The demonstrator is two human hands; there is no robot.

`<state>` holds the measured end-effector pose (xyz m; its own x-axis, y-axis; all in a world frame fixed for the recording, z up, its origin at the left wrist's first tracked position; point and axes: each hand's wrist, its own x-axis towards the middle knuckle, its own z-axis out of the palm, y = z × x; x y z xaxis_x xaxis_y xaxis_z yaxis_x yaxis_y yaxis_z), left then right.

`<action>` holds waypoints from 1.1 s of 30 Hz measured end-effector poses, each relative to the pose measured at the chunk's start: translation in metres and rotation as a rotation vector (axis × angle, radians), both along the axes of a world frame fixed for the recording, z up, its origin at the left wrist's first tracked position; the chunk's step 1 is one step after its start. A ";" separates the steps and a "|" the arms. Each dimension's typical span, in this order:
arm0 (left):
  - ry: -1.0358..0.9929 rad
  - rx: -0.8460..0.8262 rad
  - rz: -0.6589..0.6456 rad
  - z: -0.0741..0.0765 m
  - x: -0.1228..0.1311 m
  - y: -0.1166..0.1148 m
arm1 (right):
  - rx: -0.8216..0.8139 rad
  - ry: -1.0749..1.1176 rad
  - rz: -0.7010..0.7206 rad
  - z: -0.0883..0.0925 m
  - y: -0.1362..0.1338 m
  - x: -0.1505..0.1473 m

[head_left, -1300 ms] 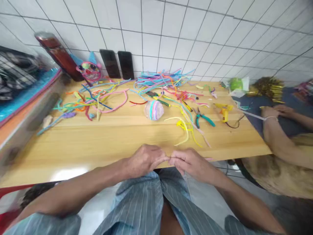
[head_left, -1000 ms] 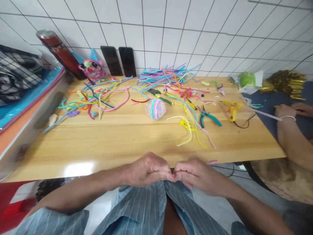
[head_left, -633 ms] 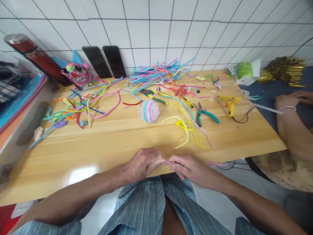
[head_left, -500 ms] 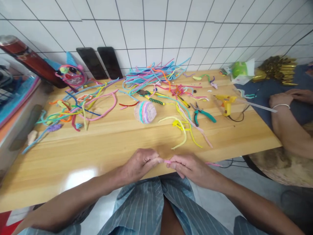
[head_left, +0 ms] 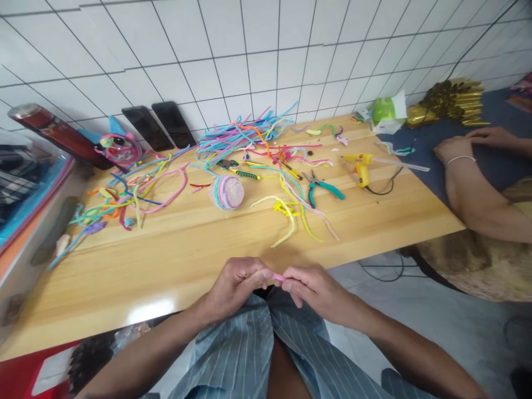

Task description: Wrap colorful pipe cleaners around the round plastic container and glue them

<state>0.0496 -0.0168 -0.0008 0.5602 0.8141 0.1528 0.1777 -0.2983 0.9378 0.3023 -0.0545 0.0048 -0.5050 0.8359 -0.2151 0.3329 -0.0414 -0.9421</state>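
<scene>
Between my two hands, at the table's front edge, runs a short stretch of pink pipe cleaner (head_left: pixel 278 277). My left hand (head_left: pixel 241 280) pinches one end of it between thumb and fingers. My right hand (head_left: pixel 310 285) is closed on the other side; the fingers cover the rest of the pipe cleaner. Beyond them on the table sits a clear round container wrapped with purple and teal pipe cleaners (head_left: pixel 228 192). A pale yellow pipe cleaner (head_left: pixel 290 221) lies curved nearby, beside a bright yellow twisted one (head_left: pixel 285 208).
Teal-handled pliers (head_left: pixel 324 189) and a yellow hot glue gun (head_left: pixel 361 166) lie to the right. A pile of pipe cleaners (head_left: pixel 241 138) is by the wall, with loose ones at left. Two phones (head_left: pixel 173 123) lean on the tiles. Another person's forearm (head_left: pixel 469 180) rests at far right.
The view has shifted, so the table's contents appear further left. My hands stay together on the pink pipe cleaner; its tail beyond my right hand no longer shows.
</scene>
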 end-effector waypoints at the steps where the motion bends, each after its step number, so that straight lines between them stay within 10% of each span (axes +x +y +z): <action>1: 0.009 -0.005 -0.012 0.004 0.002 -0.002 | -0.023 0.007 0.007 -0.002 -0.004 0.006; 18: 0.011 -0.225 -0.131 -0.007 0.019 -0.015 | -0.161 -0.053 0.088 -0.001 -0.023 0.039; 25: 0.025 -0.253 -0.132 0.002 -0.012 0.003 | -0.202 -0.037 0.004 -0.013 -0.024 0.052; 33: 0.066 -0.259 -0.073 0.011 -0.056 0.045 | 0.044 -0.331 -0.042 0.022 -0.010 0.038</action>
<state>-0.0059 0.0281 0.0104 0.6204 0.7787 -0.0936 0.2274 -0.0644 0.9717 0.3405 -0.0641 0.0266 -0.3783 0.8667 -0.3250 0.6200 -0.0235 -0.7842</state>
